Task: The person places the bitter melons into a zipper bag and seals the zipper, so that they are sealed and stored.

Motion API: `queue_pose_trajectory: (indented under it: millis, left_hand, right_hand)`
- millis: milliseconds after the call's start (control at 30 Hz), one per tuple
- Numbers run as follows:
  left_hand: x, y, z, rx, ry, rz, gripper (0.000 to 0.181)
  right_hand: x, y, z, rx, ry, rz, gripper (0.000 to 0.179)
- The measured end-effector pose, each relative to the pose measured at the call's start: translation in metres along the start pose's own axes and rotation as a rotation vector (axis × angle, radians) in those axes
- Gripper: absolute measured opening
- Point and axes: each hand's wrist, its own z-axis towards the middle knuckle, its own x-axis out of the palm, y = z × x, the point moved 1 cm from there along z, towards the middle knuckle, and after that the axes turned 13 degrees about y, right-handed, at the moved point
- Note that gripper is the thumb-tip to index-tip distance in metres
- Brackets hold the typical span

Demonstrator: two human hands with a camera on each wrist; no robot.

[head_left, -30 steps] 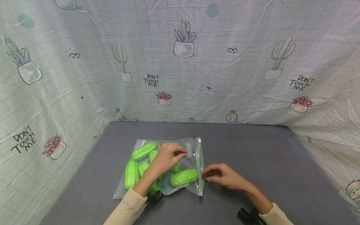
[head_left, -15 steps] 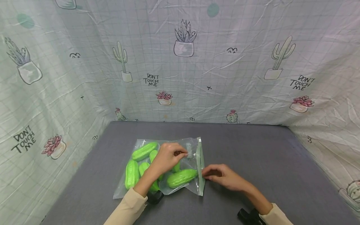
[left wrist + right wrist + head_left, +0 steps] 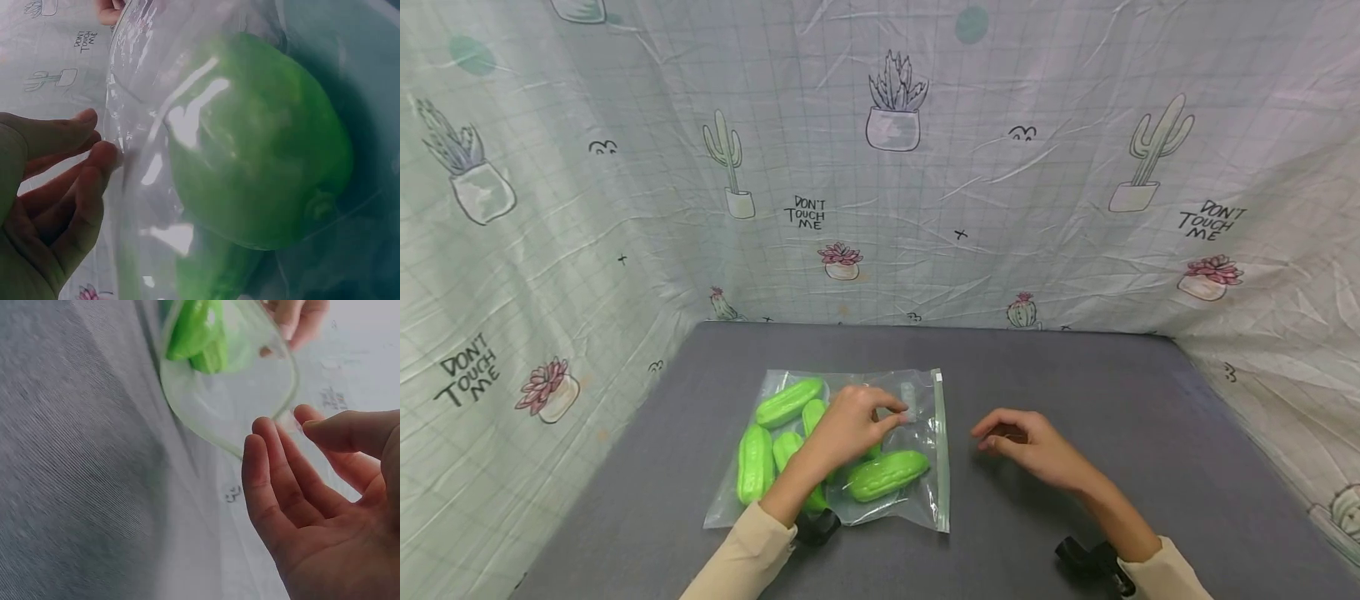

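A clear zip bag (image 3: 917,504) lies on the table with several shiny, ridged green bitter melons inside. One bitter melon (image 3: 887,476) is nearest the bag's mouth, which gapes in the right wrist view. My left hand (image 3: 852,427) hovers over the bag's upper film, thumb and fingers apart, pinching nothing; it hides part of the bag and some melons. Beyond the mouth edge, to its right, my right hand (image 3: 1033,446) is held in the air. Its fingers are loosely bent around nothing, as the right wrist view shows the palm (image 3: 337,531) bare.
The dark grey table (image 3: 1075,375) extends around the bag. A pale curtain (image 3: 955,192) printed with cacti and lettering stands behind and at both sides. Each wrist carries a small black camera, such as the right one (image 3: 1086,557).
My right hand has let go of the bag's mouth edge and moved right, away from it. My left thumb and fingertips have parted from the film. The front melon has slid slightly left, deeper inside.
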Motion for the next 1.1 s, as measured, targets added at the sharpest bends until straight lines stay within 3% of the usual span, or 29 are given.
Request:
queue_pose_trajectory:
  millis: [267, 700, 933, 1100]
  left_hand:
    - [-0.003, -0.003, -0.003, -0.002, 0.013, -0.001, 0.017]
    - [-0.013, -0.006, -0.006, -0.018, 0.032, 0.004, 0.016]
    - [-0.025, 0.009, 0.009, -0.007, 0.046, -0.008, 0.014]
    - [-0.034, 0.031, 0.029, -0.066, 0.097, -0.033, 0.015]
  right_hand:
    - [-0.005, 0.01, -0.003, 0.019, -0.032, -0.043, 0.019]
    - [0.013, 0.031, 0.003, 0.036, -0.019, -0.049, 0.016]
    - [0.028, 0.041, 0.006, 0.041, 0.01, -0.007, 0.019]
    - [0.04, 0.045, 0.008, 0.041, 0.07, 0.065, 0.022]
